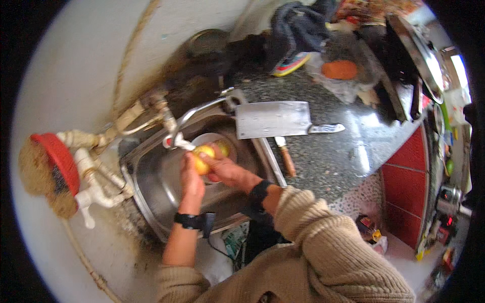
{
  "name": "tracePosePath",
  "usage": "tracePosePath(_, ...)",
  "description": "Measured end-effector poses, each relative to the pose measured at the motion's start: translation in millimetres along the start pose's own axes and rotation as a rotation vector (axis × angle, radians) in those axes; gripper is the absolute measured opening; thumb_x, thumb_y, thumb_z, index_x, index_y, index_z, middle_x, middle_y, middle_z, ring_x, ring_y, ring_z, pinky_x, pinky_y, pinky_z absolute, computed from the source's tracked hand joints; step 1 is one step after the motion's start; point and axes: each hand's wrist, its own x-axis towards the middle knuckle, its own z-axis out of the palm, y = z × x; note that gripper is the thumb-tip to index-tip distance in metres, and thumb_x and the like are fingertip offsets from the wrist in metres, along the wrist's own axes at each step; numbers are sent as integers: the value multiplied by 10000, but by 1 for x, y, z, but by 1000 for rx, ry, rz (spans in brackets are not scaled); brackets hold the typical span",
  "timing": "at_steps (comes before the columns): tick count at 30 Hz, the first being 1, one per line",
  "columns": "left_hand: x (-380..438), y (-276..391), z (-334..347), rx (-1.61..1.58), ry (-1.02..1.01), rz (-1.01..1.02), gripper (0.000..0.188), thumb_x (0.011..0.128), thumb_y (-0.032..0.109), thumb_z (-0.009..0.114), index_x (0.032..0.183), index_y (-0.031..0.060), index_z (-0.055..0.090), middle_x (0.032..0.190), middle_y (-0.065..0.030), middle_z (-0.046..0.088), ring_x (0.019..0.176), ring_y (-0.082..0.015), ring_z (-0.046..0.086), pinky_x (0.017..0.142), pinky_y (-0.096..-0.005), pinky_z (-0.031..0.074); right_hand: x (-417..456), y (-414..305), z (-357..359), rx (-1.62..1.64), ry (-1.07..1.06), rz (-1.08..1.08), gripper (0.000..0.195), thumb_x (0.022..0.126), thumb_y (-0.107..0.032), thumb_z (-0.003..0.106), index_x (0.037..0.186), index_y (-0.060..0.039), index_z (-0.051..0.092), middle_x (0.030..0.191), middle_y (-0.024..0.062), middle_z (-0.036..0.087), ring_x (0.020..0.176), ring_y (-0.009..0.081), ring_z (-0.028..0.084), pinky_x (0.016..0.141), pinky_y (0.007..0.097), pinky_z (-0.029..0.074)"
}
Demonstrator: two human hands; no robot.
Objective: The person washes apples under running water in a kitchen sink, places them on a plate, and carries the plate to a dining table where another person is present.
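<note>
Over a stainless steel sink, my left hand and my right hand together hold a yellow round fruit or vegetable beneath the white tap spout. Both hands touch it, and my fingers hide part of its surface. Below and behind it in the basin, a light-coloured bowl holds more produce, partly covered by my right hand. Whether water runs from the tap cannot be told.
A cleaver lies across the sink's right rim and the granite counter. Beside it is a wooden-handled knife. Farther back are a dark cloth and an orange object on plastic. Pipes line the left wall.
</note>
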Motion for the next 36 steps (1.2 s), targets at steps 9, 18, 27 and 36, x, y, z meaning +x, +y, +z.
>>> tracePosePath(9,7,5,-18,-134,-81,-218,327,975,281,507,1197,44,547,1211,-69,570,1121,-190,533,989,-350,402,-14,-23,7,-221,24,94,633,887,-165,616,1427,-99,292,1150,112,548,1023,196,548,788,292,491)
tracePosePath(18,-14,21,14,-148,-357,-323,424,987,390,462,1278,86,519,1275,-58,548,1165,-189,521,998,-375,417,-41,-36,-6,-336,124,-185,569,813,-98,621,1325,-19,384,1178,135,530,1098,234,531,934,331,451)
tracePosePath(27,-6,22,10,-27,-249,-182,422,981,414,468,1296,132,468,1287,-41,520,1183,-210,501,978,-454,413,4,-19,-1,-63,70,-54,628,946,-369,545,1408,-30,289,1187,149,542,1007,237,581,753,399,532)
tracePosePath(36,-7,24,-6,87,-91,-277,479,988,499,379,1287,136,470,1281,-42,517,1173,-189,482,898,-424,424,20,-17,-6,1,74,28,467,930,-239,539,1321,-25,402,1165,165,569,935,273,629,696,401,554)
